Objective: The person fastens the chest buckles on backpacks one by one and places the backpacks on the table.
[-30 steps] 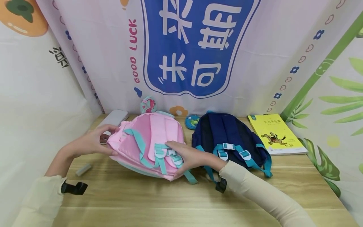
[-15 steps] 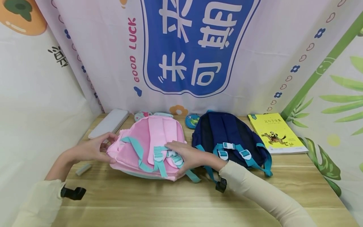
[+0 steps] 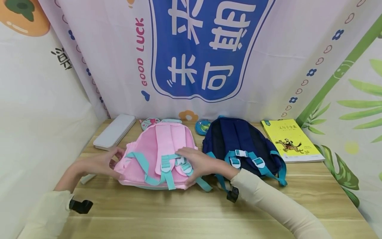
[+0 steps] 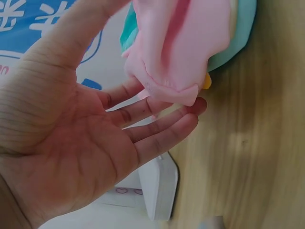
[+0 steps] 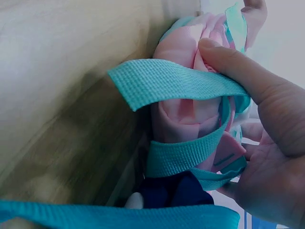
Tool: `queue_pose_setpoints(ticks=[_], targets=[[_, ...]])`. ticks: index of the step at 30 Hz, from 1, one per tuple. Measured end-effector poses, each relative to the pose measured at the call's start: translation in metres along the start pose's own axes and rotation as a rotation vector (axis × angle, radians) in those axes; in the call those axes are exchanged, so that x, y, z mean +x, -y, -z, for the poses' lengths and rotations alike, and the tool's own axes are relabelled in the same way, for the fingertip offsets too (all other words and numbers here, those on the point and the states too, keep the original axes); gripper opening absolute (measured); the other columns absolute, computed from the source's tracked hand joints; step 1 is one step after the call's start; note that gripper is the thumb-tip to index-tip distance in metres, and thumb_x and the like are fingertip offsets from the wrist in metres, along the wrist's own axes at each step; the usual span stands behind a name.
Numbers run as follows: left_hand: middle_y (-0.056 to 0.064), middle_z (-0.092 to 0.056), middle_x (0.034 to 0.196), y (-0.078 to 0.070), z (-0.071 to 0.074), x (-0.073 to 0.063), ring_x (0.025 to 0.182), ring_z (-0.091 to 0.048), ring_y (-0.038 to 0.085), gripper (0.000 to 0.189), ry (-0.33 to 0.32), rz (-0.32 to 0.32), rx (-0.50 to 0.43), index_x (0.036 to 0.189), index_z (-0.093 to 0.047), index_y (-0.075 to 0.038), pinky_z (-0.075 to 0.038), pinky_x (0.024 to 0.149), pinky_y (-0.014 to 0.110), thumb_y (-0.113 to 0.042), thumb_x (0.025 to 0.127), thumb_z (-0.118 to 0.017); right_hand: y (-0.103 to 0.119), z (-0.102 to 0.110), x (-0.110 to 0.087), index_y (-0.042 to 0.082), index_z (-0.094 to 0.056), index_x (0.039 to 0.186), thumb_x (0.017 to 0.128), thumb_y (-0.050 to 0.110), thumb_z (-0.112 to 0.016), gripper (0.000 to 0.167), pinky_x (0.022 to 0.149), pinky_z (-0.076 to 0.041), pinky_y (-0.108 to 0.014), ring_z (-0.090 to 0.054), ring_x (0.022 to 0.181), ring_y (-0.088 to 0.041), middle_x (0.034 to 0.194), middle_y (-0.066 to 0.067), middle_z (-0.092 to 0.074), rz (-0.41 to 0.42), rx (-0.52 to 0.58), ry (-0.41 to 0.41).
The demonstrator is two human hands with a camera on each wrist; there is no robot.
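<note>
A pink backpack (image 3: 149, 141) with turquoise straps lies on the wooden table (image 3: 179, 215), its strap side facing up. My left hand (image 3: 99, 162) holds its left edge, the thumb in front. In the left wrist view, the fingers (image 4: 157, 138) reach behind the pink corner. At the opposite edge my right hand (image 3: 200, 162) grips the bag beside the buckles. The right wrist view shows the thumb (image 5: 228, 59) pressing the pink cloth, with a loose turquoise strap (image 5: 176, 83) below it. The bag's underside is hidden.
A navy backpack (image 3: 237, 132) lies close on the right, then a yellow book (image 3: 289, 141). Behind the bags are a patterned round pouch (image 3: 149, 123) and a blue round pouch (image 3: 203, 127). A white case (image 3: 114, 131) and a small pale stick (image 3: 87, 179) lie left.
The pink backpack's left side has come down with my left hand, and the bag has levelled out. The patterned pouch behind it has dropped lower. My right hand has barely moved.
</note>
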State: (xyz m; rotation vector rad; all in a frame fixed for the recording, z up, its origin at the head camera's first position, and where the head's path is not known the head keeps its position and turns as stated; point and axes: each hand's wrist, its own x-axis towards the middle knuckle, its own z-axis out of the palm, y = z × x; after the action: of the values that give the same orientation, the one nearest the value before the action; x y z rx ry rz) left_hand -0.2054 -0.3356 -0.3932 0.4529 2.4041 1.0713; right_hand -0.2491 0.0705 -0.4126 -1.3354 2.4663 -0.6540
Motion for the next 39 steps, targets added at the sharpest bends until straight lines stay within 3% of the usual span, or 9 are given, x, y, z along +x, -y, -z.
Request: queue_pose_setpoints(ticks=[5,10,25,34,39], targets=[[0.020,-0.047,0.127,0.001,-0.006,0.004,0.112,-0.053,0.026,0.083,0.001,0.018,0.014,0.134,-0.034,0.003,-0.052,0.088,0.024,-0.020,0.075,-0.088,-0.003,0.005,-0.001,0.006,-0.037,0.155,0.068,0.038,-0.096,0.109,0.119,-0.037,-0.042,-0.041,0.144,-0.023,0.157,-0.009,-0.043,-0.042,0.008,-0.013],[0.019,-0.046,0.124,0.000,-0.012,0.006,0.111,-0.051,0.026,0.084,-0.015,0.008,0.034,0.131,-0.033,0.003,-0.051,0.088,0.023,-0.021,0.073,-0.089,-0.007,0.007,0.000,0.006,-0.037,0.155,0.068,0.039,-0.096,0.110,0.117,-0.040,-0.038,-0.044,0.139,-0.019,0.155,-0.007,-0.044,-0.051,0.027,0.000],[0.016,-0.046,0.116,-0.003,-0.019,0.009,0.104,-0.047,0.025,0.082,-0.041,0.008,0.055,0.127,-0.034,0.002,-0.048,0.083,0.024,-0.018,0.071,-0.091,-0.013,0.010,0.001,0.005,-0.035,0.156,0.075,0.036,-0.091,0.103,0.117,-0.040,-0.041,-0.042,0.143,-0.022,0.158,-0.009,-0.042,-0.061,0.084,0.052],[0.018,-0.048,0.120,-0.003,-0.012,0.006,0.107,-0.049,0.024,0.080,-0.035,-0.001,0.064,0.131,-0.036,0.006,-0.052,0.086,0.028,-0.018,0.075,-0.089,-0.012,0.007,0.000,0.003,-0.030,0.157,0.076,0.033,-0.090,0.105,0.119,-0.037,-0.042,-0.040,0.144,-0.023,0.159,-0.011,-0.039,-0.069,0.096,0.047],[0.021,-0.053,0.123,-0.009,-0.003,0.006,0.111,-0.054,0.030,0.072,-0.058,-0.023,0.152,0.130,-0.043,0.010,-0.054,0.093,0.040,-0.021,0.081,-0.085,-0.013,0.004,-0.002,0.004,-0.029,0.158,0.076,0.034,-0.091,0.108,0.120,-0.036,-0.042,-0.038,0.147,-0.024,0.161,-0.011,-0.037,-0.076,0.085,0.029]])
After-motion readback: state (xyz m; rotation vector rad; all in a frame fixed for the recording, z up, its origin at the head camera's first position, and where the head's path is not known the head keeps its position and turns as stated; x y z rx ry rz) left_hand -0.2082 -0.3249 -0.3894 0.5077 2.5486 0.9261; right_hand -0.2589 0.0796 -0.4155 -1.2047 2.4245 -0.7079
